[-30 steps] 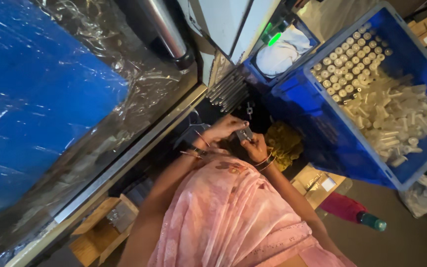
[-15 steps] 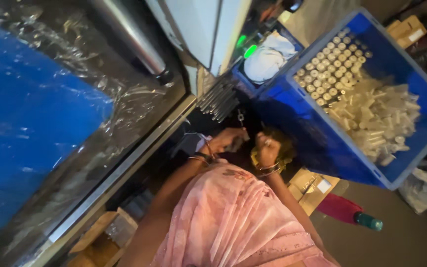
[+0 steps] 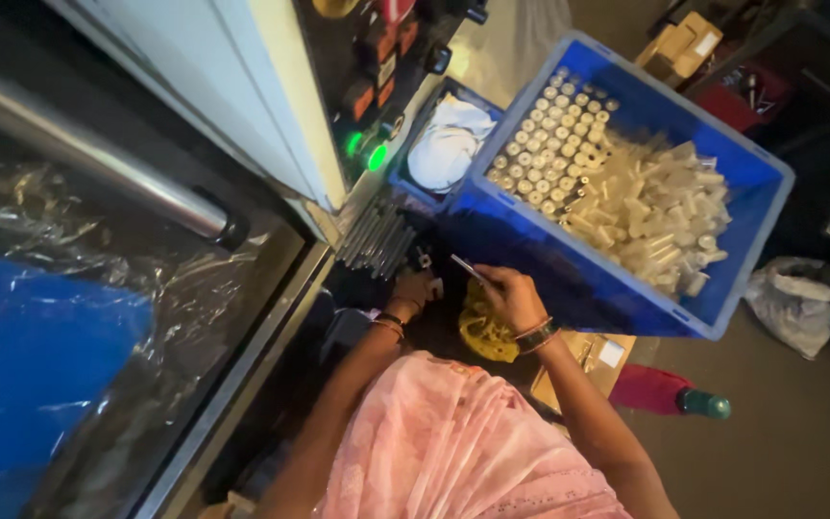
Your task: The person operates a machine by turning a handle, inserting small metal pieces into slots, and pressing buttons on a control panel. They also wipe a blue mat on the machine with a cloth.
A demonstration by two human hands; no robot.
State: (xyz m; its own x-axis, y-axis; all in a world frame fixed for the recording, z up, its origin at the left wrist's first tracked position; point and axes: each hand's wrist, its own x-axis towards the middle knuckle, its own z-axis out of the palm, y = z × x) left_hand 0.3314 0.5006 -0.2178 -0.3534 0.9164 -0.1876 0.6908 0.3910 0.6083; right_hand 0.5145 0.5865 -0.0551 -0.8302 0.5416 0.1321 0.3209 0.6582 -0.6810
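My right hand (image 3: 511,296) holds a thin metal tool (image 3: 470,268) that points up and left, just in front of the blue crate (image 3: 569,279). My left hand (image 3: 413,290) is closed around a small dark part (image 3: 423,259) beside a bundle of metal rods (image 3: 375,235). What exactly it grips is hard to make out. Both wrists wear bangles. A yellow crumpled thing (image 3: 484,332) lies below my right hand. Pink cloth (image 3: 453,442) covers my lap.
The big blue crate holds several pale plastic tubes (image 3: 646,207), some upright in rows. A smaller blue bin (image 3: 405,154) holds white cloth (image 3: 446,149). A machine with a lit green button (image 3: 375,157) and a steel bar (image 3: 79,154) is left. A red bottle (image 3: 665,392) and a cardboard box (image 3: 588,356) lie at lower right.
My hands have drawn apart: the right one has lifted toward the crate with the thin tool, the left stays low by the rods. The view has shifted toward the crate.
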